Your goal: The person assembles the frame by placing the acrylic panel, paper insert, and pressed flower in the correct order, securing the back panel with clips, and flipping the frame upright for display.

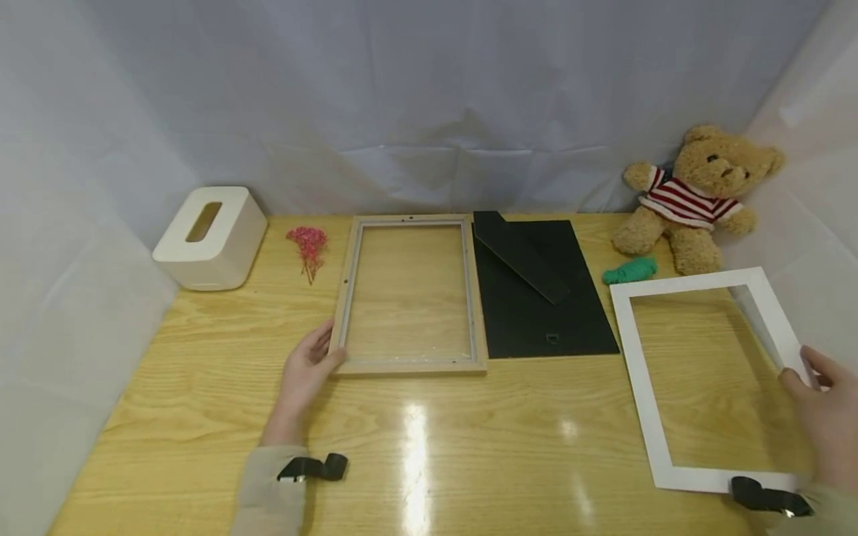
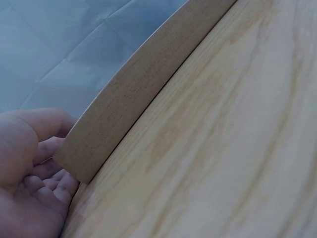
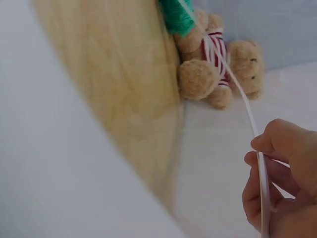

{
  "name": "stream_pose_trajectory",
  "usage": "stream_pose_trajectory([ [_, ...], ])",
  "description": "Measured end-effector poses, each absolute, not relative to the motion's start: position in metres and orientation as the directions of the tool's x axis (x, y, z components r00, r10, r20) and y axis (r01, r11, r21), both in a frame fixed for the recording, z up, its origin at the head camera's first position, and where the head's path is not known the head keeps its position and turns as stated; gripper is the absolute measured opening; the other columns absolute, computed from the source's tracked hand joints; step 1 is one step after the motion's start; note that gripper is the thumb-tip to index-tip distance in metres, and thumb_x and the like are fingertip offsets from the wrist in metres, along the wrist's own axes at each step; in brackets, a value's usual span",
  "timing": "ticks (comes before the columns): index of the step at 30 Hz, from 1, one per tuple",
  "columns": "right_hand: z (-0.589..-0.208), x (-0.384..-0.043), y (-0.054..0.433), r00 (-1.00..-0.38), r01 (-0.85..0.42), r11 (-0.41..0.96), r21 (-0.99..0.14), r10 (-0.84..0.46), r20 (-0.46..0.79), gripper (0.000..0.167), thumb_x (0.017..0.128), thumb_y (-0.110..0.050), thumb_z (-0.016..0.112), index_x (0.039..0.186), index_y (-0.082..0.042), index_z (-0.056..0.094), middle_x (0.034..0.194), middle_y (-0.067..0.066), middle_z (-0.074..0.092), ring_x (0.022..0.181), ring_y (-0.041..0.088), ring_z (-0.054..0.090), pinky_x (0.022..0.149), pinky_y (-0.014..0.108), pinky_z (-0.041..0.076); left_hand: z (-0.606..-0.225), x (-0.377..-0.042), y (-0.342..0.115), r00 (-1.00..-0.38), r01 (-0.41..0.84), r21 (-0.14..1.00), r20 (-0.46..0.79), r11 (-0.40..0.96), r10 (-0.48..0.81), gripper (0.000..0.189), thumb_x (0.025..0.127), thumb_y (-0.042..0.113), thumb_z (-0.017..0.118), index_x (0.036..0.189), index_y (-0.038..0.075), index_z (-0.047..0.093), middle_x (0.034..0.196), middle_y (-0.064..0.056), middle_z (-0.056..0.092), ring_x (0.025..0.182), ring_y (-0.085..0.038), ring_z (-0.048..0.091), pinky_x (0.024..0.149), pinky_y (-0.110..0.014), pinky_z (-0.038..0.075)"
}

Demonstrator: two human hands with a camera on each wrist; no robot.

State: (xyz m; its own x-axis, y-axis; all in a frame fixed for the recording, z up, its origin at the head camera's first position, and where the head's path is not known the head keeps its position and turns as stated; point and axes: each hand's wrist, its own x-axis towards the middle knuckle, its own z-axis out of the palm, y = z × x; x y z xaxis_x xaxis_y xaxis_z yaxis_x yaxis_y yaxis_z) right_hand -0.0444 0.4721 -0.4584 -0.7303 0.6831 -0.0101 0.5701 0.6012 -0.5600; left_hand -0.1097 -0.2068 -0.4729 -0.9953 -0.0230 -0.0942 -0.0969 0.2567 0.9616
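A light wooden picture frame [image 1: 409, 368] lies on the table, its inner side up, with a clear pane inside its border. My left hand [image 1: 310, 366] grips its near left corner, thumb on top; in the left wrist view the fingers [image 2: 54, 148] curl at the end of the wooden frame side [image 2: 124, 94]. My right hand [image 1: 827, 409] pinches the right side of a white mat border [image 1: 643, 387] and holds it tilted at the table's right. The right wrist view shows the thumb and fingers [image 3: 280, 136] on its thin edge. A black backing board [image 1: 543, 327] with a stand leg lies beside the wooden frame.
At the back right a teddy bear [image 1: 697, 193] in a striped shirt sits against the curtain, a green bundle [image 1: 630, 271] before it. A white tissue box [image 1: 214, 246] and a pink dried flower sprig [image 1: 309, 249] are at the back left.
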Motion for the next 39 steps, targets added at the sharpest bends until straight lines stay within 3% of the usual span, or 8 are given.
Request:
stream_pose_trajectory([
  [3,-0.456,-0.046,0.474,-0.696,0.553,0.585,-0.594,0.716,0.057,0.057,0.092,-0.025,0.052,0.147,-0.020,0.037,0.138,0.008,0.048,0.097,0.005,0.044,0.061,0.019,0.044,-0.472,-0.109,-0.207,-0.995,-0.099,0.963,-0.096,0.250,-0.022,0.060,0.092,0.006,0.061,0.146,0.003,0.035,0.147,-0.018,0.038,0.132,-0.031,0.040,0.106,-0.036,0.036],
  [7,-0.418,-0.045,0.435,-0.648,0.554,0.527,-0.645,0.759,0.063,0.054,0.094,-0.027,0.052,0.146,-0.025,0.038,0.140,0.007,0.047,0.111,0.015,0.048,0.072,0.022,0.045,-0.472,-0.109,-0.206,-0.995,-0.096,0.965,-0.095,0.243,-0.016,0.060,0.092,0.006,0.061,0.146,0.004,0.035,0.147,-0.017,0.037,0.133,-0.030,0.039,0.106,-0.035,0.035],
  [10,-0.390,-0.047,0.401,-0.638,0.526,0.463,-0.714,0.769,0.028,0.053,0.093,-0.026,0.055,0.145,-0.025,0.042,0.133,0.002,0.051,0.101,0.010,0.051,0.069,0.012,0.041,-0.472,-0.109,-0.206,-0.995,-0.095,0.966,-0.095,0.240,-0.013,0.060,0.093,0.007,0.061,0.146,0.004,0.035,0.148,-0.017,0.037,0.133,-0.030,0.038,0.106,-0.034,0.035],
  [15,-0.376,-0.063,0.365,-0.654,0.317,0.384,-0.867,0.750,0.093,0.047,0.087,-0.014,0.065,0.133,-0.018,0.057,0.093,-0.019,0.054,0.077,-0.008,0.047,0.057,0.000,0.039,-0.471,-0.108,-0.207,-0.995,-0.099,0.966,-0.099,0.240,-0.013,0.060,0.093,0.007,0.061,0.147,0.005,0.034,0.148,-0.016,0.036,0.133,-0.030,0.038,0.106,-0.034,0.035],
  [22,-0.371,-0.098,0.315,-0.723,-0.009,0.050,-0.999,0.689,0.041,0.041,0.080,0.003,0.071,0.120,-0.007,0.067,0.090,-0.006,0.064,0.075,0.005,0.059,0.057,0.008,0.049,-0.474,-0.110,-0.208,-0.995,-0.099,0.958,-0.099,0.270,-0.010,0.060,0.093,0.009,0.061,0.147,0.003,0.033,0.148,-0.018,0.036,0.133,-0.032,0.038,0.107,-0.038,0.035],
  [25,-0.371,-0.115,0.291,-0.755,-0.057,-0.012,-0.998,0.655,0.035,0.041,0.079,0.004,0.072,0.119,-0.005,0.068,0.090,-0.003,0.065,0.076,0.007,0.060,0.058,0.011,0.051,-0.475,-0.111,-0.208,-0.995,-0.094,0.952,-0.095,0.291,-0.010,0.061,0.094,0.011,0.061,0.147,0.003,0.033,0.147,-0.018,0.037,0.133,-0.032,0.039,0.106,-0.039,0.036],
  [34,-0.376,-0.159,0.220,-0.822,-0.004,0.122,-0.993,0.565,0.072,0.042,0.082,-0.004,0.073,0.123,-0.005,0.065,0.110,0.008,0.066,0.085,0.008,0.058,0.066,0.013,0.050,-0.476,-0.110,-0.209,-0.995,-0.097,0.956,-0.099,0.278,-0.005,0.060,0.094,0.012,0.061,0.147,0.004,0.034,0.147,-0.017,0.038,0.132,-0.033,0.040,0.105,-0.040,0.037],
  [39,-0.385,-0.178,0.189,-0.857,0.007,0.114,-0.993,0.512,0.053,0.043,0.084,-0.008,0.072,0.126,-0.006,0.063,0.108,0.008,0.063,0.086,0.009,0.055,0.071,0.016,0.049,-0.476,-0.110,-0.209,-0.996,-0.090,0.957,-0.094,0.277,-0.002,0.060,0.094,0.011,0.061,0.147,0.004,0.034,0.148,-0.017,0.037,0.133,-0.032,0.039,0.106,-0.038,0.036],
])
